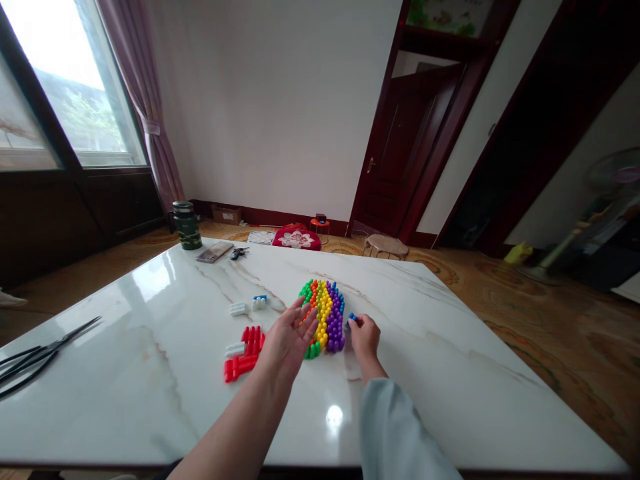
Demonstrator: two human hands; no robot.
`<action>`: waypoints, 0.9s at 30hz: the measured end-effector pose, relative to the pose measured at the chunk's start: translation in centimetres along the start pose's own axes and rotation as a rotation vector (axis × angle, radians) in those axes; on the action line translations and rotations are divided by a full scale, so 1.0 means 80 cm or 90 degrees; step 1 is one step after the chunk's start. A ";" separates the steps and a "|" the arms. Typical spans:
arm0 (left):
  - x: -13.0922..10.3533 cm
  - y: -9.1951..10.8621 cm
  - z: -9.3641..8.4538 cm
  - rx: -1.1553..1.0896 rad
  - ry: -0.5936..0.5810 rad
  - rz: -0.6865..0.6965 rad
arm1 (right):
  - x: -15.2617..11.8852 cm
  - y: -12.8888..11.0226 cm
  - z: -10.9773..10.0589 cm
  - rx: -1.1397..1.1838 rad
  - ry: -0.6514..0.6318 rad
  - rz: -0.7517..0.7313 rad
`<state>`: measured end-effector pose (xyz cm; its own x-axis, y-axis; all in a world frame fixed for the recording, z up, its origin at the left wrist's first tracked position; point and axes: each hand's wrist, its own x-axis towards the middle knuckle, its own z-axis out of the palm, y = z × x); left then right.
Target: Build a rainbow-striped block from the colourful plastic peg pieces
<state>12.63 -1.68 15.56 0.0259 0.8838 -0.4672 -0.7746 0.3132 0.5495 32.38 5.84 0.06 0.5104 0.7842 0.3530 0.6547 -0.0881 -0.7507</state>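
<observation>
Rows of glossy plastic pieces with rounded knobs form a colourful block (335,320) on the table, running from green and orange through yellow and purple to blue. My left hand (289,337) is over the block's left side, palm turned up and fingers spread, and hides part of it. Just right of the block, my right hand (366,339) pinches a small blue knobbed piece (352,317) between thumb and fingers. Loose red pieces (245,363) lie left of my left forearm, with a white piece (235,349) against them. Farther back are another white piece (239,309) and a white-and-blue cluster (259,303).
The marble-patterned table (450,373) bears long black-handled scissors (47,350) at the left. At its far left edge stand a dark green flask (187,227), a phone (215,252) and keys (239,253). A round stool (386,245) stands beyond the table.
</observation>
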 end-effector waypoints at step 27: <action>0.005 0.018 -0.006 -0.034 -0.012 -0.001 | -0.010 -0.020 0.009 -0.114 -0.107 -0.013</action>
<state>11.19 -1.07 15.86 0.0382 0.8899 -0.4545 -0.8069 0.2958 0.5114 30.52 5.79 0.56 0.4058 0.8766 0.2585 0.7604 -0.1669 -0.6276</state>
